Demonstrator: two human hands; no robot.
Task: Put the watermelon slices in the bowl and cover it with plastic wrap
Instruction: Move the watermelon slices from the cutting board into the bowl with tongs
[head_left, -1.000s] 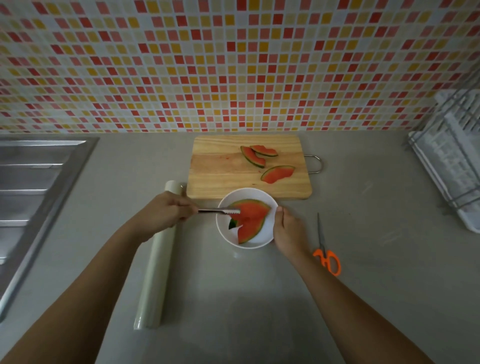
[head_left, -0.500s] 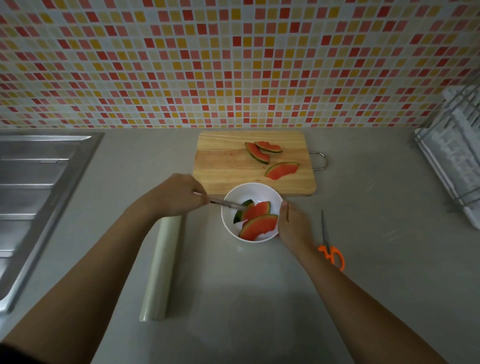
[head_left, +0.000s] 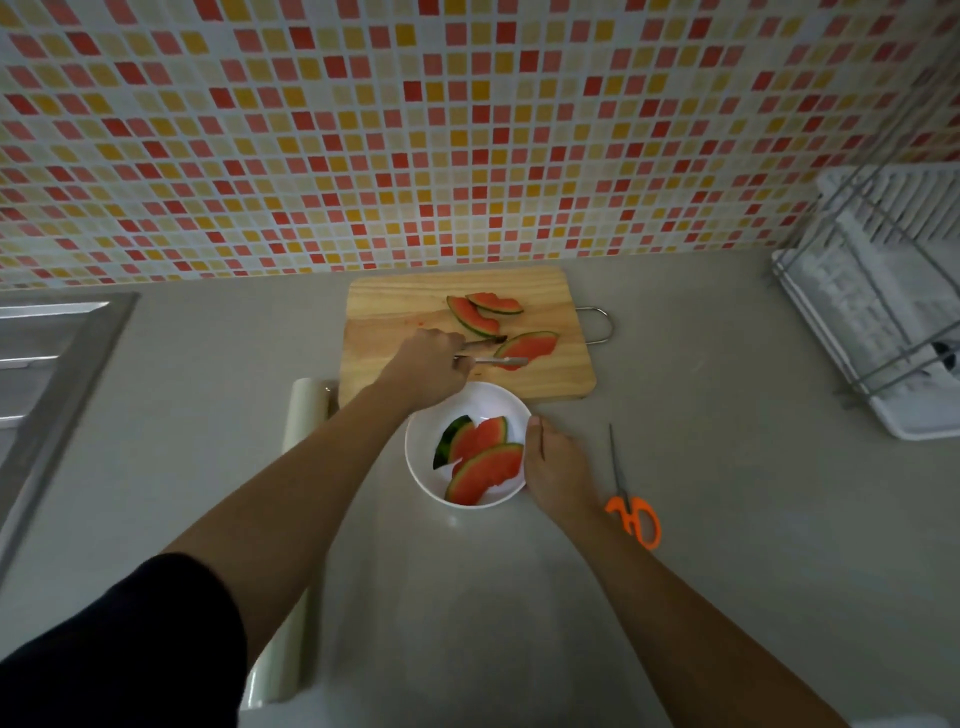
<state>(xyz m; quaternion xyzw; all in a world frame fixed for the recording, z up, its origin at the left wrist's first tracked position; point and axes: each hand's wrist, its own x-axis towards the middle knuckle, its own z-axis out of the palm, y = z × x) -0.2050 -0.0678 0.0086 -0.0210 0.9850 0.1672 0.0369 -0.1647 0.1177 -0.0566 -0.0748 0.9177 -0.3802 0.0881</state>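
Watermelon slices (head_left: 483, 457), transfer step: several pieces lie in the white bowl (head_left: 421, 467), near centre, and three more lie on the cutting board (head_left: 395, 322) just beyond it. Your left hand (head_left: 426, 369) curls round metal tongs (head_left: 493, 359), their tips parted at the nearest board slice (head_left: 535, 345). Your right hand (head_left: 556, 467) cups the bowl's right rim. Next, probably: close the tongs gently on that slice, lift it, and carry it back. Plastic wrap roll (head_left: 306, 415) lies at left.
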